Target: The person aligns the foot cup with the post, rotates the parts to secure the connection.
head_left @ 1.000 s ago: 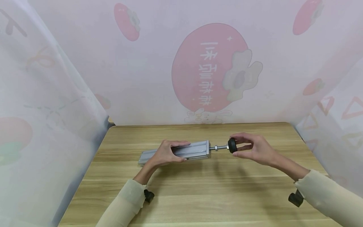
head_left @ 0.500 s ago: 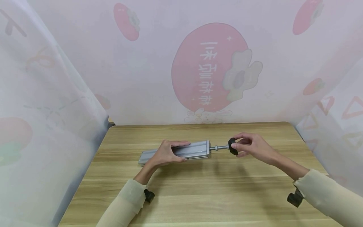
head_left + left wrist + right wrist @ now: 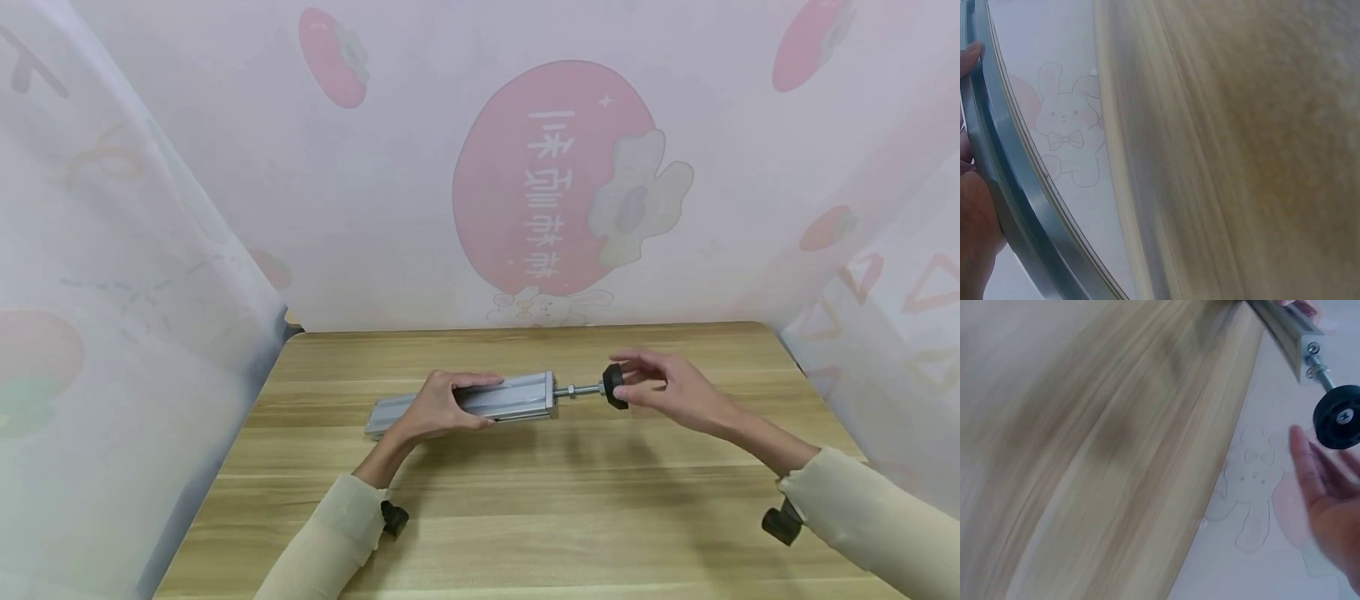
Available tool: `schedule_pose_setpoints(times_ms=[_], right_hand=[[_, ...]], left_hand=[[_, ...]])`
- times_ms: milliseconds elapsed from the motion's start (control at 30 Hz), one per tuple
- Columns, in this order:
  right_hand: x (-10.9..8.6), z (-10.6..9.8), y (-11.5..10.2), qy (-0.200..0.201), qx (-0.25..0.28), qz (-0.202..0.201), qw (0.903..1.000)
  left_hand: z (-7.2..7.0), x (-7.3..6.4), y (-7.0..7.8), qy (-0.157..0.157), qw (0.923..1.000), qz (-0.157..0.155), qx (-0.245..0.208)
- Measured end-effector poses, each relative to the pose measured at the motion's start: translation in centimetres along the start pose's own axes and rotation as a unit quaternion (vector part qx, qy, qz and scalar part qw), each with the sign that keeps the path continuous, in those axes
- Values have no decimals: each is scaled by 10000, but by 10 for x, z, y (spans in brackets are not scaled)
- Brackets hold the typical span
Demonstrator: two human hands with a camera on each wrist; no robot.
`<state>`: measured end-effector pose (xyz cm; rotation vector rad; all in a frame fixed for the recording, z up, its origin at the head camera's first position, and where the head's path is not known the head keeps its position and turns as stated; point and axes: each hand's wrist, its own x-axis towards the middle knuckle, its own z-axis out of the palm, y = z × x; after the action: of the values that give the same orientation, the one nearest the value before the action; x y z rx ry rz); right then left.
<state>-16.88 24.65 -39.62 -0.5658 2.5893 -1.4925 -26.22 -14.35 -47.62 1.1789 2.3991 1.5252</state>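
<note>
A long silver aluminium profile is held at a slant above the wooden table, its right end raised. My left hand grips it around its middle, thumb on the near side and fingers on the far side. In the left wrist view, the profile runs past the hand. From its right end cap sticks a threaded rod with a nut on it, ending in a round black levelling foot. My right hand is beside this foot, fingers spread and loosely bent. The right wrist view shows a gap between fingers and foot.
Beneath lies a wooden tabletop with rounded far corners. Pale printed curtains hang behind it and on both sides. A small black device is strapped at each wrist.
The right hand's fingers have shifted around the black foot and loosened from it. The foot looks turned a little. My left hand and the profile have stayed in place.
</note>
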Motion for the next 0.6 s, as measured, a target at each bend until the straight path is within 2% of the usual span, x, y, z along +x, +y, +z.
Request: schedule_pose_setpoints(times_ms=[67,167,233,333,600], right_hand=[[0,1,4,72,-528,-831,9951],[2,2,8,165,-1035,-2068,9727],[3,2,11,166,-1138,-2600,9587],[4,2,12,154,-1109,-2936,9493],[5,0,12,148,-1102,-2960,9487]], left_hand=[[0,0,0,0,10000,-28,-10],[-1,0,0,-13,10000,-39,-51],[-1,-1,1,-21,10000,-32,-83],[0,0,1,-23,9999,-6,-105],[0,0,0,5,10000,-20,-85]])
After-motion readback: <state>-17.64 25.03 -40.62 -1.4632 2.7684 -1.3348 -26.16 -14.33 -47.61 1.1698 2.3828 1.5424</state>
